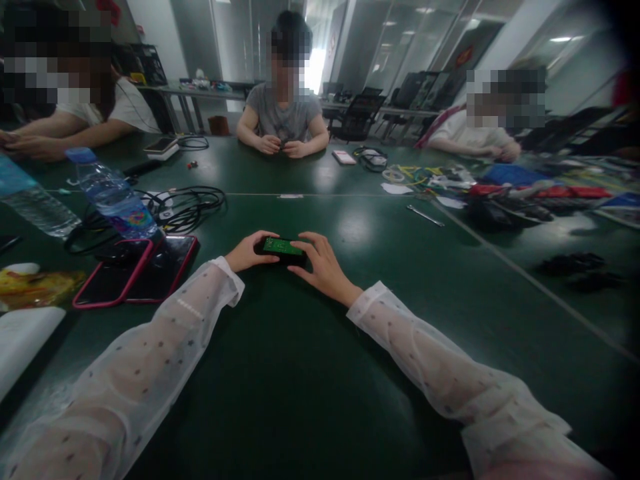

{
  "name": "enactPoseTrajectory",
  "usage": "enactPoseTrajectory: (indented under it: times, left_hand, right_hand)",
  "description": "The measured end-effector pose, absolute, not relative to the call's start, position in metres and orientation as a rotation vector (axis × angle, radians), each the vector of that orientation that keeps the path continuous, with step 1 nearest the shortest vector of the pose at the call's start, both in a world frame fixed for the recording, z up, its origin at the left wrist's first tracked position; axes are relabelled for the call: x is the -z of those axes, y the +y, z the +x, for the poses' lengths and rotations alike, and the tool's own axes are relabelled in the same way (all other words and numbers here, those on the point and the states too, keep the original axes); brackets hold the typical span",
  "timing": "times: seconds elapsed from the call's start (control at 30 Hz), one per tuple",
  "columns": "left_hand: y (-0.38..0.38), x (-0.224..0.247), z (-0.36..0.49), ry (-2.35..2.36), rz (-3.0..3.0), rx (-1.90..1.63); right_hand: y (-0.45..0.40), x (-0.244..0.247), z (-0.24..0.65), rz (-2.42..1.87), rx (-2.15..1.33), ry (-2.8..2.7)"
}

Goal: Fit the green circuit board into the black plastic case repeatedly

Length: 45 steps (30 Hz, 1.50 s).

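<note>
A small black case with a green circuit board [280, 246] showing in its top lies between my hands at the middle of the table. My left hand [249, 253] grips the case's left end, thumb along the near side and fingers behind. At the right end is my right hand [324, 267], its thumb at the near corner and a fingertip over the board's right part. Whether the case rests on the tabletop or is slightly raised I cannot tell. White sheer sleeves cover both my forearms.
Left of my hands lie two pink-edged phones [113, 275], a water bottle [113, 193] and coiled black cables [193, 203]. A wrench [425, 215] lies to the right, before a heap of cables and tools [530, 190]. Several people sit around the green table [310, 373].
</note>
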State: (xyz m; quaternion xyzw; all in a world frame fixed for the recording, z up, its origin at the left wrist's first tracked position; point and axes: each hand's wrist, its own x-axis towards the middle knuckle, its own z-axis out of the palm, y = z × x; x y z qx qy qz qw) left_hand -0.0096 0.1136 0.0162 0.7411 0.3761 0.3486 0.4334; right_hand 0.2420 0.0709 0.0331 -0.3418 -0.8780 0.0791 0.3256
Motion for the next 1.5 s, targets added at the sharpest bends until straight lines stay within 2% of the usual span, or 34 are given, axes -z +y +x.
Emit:
enactPoseTrajectory:
  times: [0.6,0.83,1.0,1.27,1.5]
  left_hand:
    - [0.113,-0.017,-0.009,0.954,1.857,-0.866]
    - [0.114,-0.015,-0.011,0.948,1.883,-0.903]
    - [0.113,-0.017,-0.010,0.957,1.877,-0.897]
    - [0.113,-0.017,-0.006,1.003,1.747,-0.931]
    - [0.117,-0.011,-0.009,0.998,1.746,-0.967]
  right_hand:
    - [0.073,-0.031,0.235,-0.941,-0.287,-2.342]
    - [0.084,-0.021,0.241,-1.051,-0.597,-2.031]
    - [0.085,-0.026,0.246,-1.007,-0.786,-2.024]
    - [0.081,-0.027,0.246,-0.990,-0.607,-2.042]
    - [0.090,-0.020,0.247,-1.000,-0.759,-2.030]
